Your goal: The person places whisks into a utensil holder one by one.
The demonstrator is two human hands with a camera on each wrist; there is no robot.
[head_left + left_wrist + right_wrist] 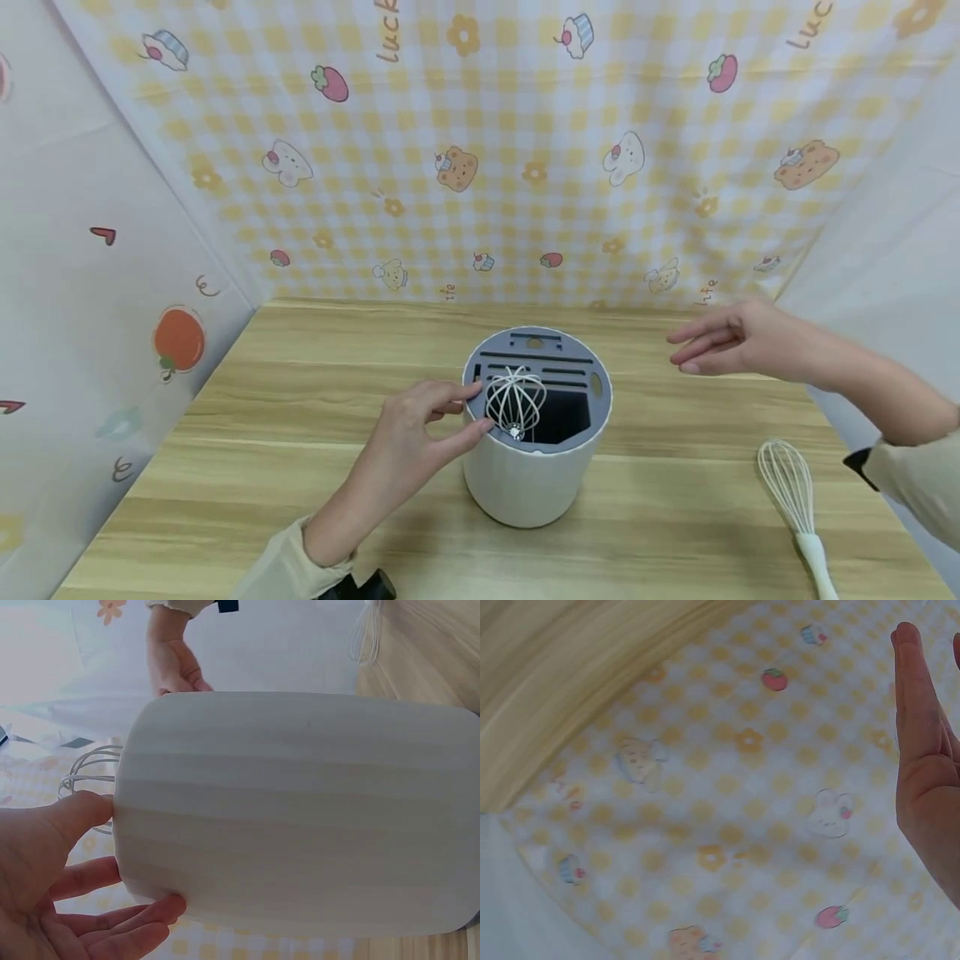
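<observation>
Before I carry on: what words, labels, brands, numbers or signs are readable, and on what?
"luck": checked backdrop, upper left.
"luc": backdrop, upper right, cut off.
"life": backdrop, lower middle, small.
"life": backdrop, lower right, small, slightly blurred.
None readable on the white holder or the loose whisk.

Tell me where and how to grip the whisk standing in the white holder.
I'd take the whisk by its wire head, from above and the right. The head rises out of the white holder, its handle hidden inside. The left hand touches the holder's left side; the right hand holds nothing.
</observation>
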